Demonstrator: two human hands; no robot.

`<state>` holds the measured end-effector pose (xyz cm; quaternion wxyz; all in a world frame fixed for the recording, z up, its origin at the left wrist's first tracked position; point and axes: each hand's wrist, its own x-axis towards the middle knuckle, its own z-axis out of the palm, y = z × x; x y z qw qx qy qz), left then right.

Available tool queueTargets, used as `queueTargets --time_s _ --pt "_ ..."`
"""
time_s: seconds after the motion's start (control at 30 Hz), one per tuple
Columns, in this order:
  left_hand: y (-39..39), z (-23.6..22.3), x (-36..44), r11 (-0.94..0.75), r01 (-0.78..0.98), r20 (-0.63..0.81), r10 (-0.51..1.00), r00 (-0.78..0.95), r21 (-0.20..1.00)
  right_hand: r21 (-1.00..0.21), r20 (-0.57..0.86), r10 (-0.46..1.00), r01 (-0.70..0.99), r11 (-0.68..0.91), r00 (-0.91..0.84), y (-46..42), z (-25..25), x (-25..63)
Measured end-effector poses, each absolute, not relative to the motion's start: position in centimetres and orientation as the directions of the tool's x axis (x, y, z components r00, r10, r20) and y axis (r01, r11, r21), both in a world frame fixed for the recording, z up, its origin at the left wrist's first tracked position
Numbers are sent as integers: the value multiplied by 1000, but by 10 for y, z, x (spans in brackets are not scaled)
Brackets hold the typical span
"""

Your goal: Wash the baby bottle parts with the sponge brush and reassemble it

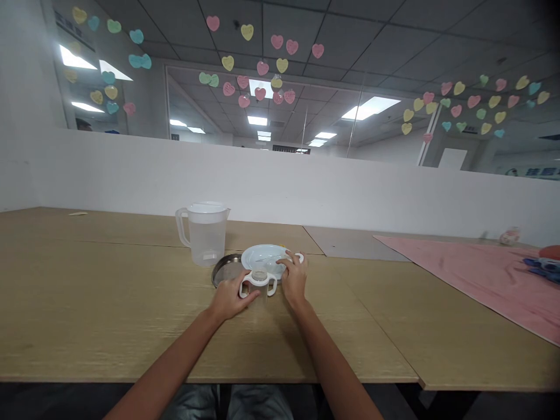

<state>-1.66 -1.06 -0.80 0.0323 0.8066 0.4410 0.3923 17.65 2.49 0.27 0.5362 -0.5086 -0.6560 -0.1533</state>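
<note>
Two-handled cup, white at the rim and handles, see-through below: upright on the near side of the plate, in the grasp of the left hand. Contact between its base and the worktop: cannot tell.

From the largest down: wooden worktop, stretching from far left to far right. Pink cloth, spread over the right side, well apart from the cup. Jug, cloudy plastic, standing upright to the far left of the cup, handle turned left, spout turned right, apparently lidded; contents hard to make out. Pale plate, just beyond the cup and to the right of the jug.

Left hand: closed in around the left handle and side of the cup, thumb along the near side. Right hand: fingers bent and partly spread over the right side of the plate; pinching or merely resting, cannot tell.

Metal pan, round and shallow, to the left of the plate, partly behind the left hand. Clear piece on the plate, beneath the right fingertips, too blurred to identify. White loop, just beyond the right hand, mostly hidden.

Progress, as a judgement: handling under way rather than finished. Done: cup gripped, right hand placed at the plate. Left: release of the cup; jug and metal pan out of both hands. Nearness to the end: cannot tell.
</note>
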Motion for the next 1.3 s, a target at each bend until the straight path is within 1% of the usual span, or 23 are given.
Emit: queueTargets --time_s 0.17,0.3,0.43,0.53,0.63,0.73,0.8,0.83,0.9,0.97,1.03,1.1,1.17,1.23,1.3 --pt "-11 -8 -17 -612 677 607 737 299 409 -300 857 515 833 465 21 26 2 177" --pt "-11 -8 -16 -607 680 603 741 297 411 -305 839 545 833 461 5 24 3 176" --pt "-11 -7 -16 -601 678 588 751 299 424 -329 837 544 846 419 56 23 3 174" --pt "-12 -6 -16 -590 682 574 763 295 433 -385 827 543 847 365 142 22 4 174" --pt "-13 -4 -17 -569 695 556 780 287 439 -445 781 584 852 275 220 23 4 174" --pt "-12 -5 -20 -597 668 562 767 311 445 -451 741 633 865 222 224 24 3 175" --pt "-9 -7 -23 -633 626 611 734 297 456 -423 731 657 878 225 184 25 2 175" --pt "-6 -9 -26 -640 612 645 718 261 465 -409 725 670 883 232 160 25 1 175" --pt "0 -12 -33 -619 613 714 689 124 491 -391 710 694 887 247 120 25 1 174" --pt "10 -15 -43 -563 646 772 632 -65 516 -380 699 708 890 251 98 24 2 174" --pt "23 -17 -55 -478 684 790 563 -244 552 -368 690 718 898 242 89 24 3 173" --pt "39 -19 -68 -368 682 755 487 -439 633 -365 680 728 901 236 86 24 4 173" --pt "55 -21 -80 -273 632 684 388 -617 725 -368 681 727 899 237 87 25 4 173" --pt "69 -22 -88 -213 590 622 383 -683 779 -370 691 715 901 227 104 27 2 174" --pt "81 -23 -93 -202 595 621 392 -679 778 -378 690 712 903 204 128 29 1 175"
